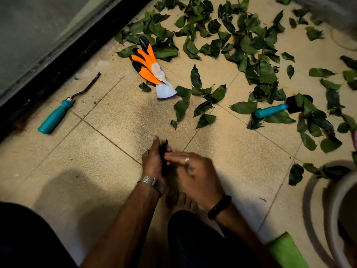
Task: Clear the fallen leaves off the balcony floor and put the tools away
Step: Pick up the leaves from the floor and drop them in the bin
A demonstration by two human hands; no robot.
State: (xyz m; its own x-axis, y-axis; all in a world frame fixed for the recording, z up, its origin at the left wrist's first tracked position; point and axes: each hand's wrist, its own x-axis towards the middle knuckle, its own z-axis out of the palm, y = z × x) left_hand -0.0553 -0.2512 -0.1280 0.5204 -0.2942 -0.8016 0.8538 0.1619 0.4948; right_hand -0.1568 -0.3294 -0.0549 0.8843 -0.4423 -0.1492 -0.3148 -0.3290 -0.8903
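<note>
Green leaves (249, 45) litter the floor (116, 132). Left hand (153, 161) grips a dark clump (164, 161). Right hand (195, 171) touches it, fingers straight.

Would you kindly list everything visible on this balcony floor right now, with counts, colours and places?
leaves: many, dark green, scattered over the far and right floor
glove: one, orange, black and white, lying far centre
hand weeder: one, teal handle, dark metal prong, left by the door track
second tool: one, teal handle, black head partly under leaves, right
pot: one, pale, right edge, leaves on its rim
green object: one, bottom right, unclear
tiled floor: beige
left hand: holds a small dark bunch, unclear
right hand: fingers on that bunch
</note>
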